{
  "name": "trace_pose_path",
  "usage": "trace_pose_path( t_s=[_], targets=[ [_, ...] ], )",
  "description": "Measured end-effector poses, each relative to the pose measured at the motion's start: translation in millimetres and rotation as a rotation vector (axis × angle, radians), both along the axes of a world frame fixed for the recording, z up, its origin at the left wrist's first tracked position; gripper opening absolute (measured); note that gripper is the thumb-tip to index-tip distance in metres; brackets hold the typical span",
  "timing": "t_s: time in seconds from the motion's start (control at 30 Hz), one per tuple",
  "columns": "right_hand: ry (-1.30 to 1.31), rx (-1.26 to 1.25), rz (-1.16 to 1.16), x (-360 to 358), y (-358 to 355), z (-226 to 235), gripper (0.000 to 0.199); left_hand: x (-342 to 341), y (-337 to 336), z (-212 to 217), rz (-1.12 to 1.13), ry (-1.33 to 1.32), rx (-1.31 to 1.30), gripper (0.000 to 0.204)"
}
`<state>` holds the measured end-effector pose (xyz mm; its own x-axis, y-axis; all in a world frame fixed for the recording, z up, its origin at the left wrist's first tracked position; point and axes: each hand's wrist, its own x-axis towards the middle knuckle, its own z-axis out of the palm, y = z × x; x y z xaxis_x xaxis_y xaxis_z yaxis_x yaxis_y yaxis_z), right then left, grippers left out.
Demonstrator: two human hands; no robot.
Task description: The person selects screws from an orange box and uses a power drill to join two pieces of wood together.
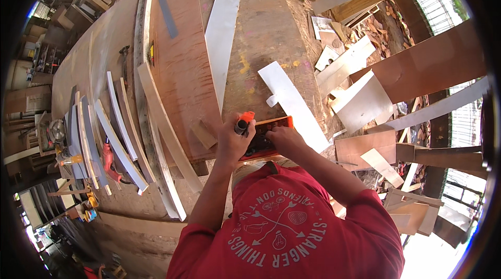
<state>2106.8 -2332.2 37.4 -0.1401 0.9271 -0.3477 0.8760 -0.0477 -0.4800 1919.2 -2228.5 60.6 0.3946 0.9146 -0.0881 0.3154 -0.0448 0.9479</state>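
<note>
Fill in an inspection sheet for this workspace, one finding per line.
Surface: wooden worktop, marked with yellow stains.
Job's things: orange-and-black object in hand; orange box beside it.
Clutter: wooden strips, a red tool and a white sheet.
Hands: left hand closed around the object; right hand at the box, fingertips hidden.
Cables: none clearly made out.
Surroundings: offcuts strewn on the right.

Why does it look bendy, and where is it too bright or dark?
Head view: a fisheye lens bends edges near the rim, and the corners go black; head view: a barred window on the right glares white; head view: the orange box is shadowy inside, so what the right hand touches is hard to tell.
</note>
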Motion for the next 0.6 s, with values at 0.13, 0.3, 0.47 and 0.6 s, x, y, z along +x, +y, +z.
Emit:
trace_pose_path(
  t_s=[0.13, 0.3, 0.47, 0.6],
  targets=[
    [-0.075, 0.013, 0.027, -8, 4, -2, 0.015, -5, -1, 4, 0.007, -0.001, 0.051, 0.020],
    [-0.132, -0.018, 0.149, 0, 13, -9, 0.014, -6, 0, 3, 0.018, -0.026, 0.118, 0.021],
    [-0.127, 0.007, 0.300, 8, 14, -18, 0.018, -7, 2, 0, -0.002, -0.063, 0.143, 0.023],
    [-0.058, 0.008, 0.336, 10, 15, -22, 0.022, -10, 4, -7, -0.032, -0.037, 0.106, 0.020]
  ],
)
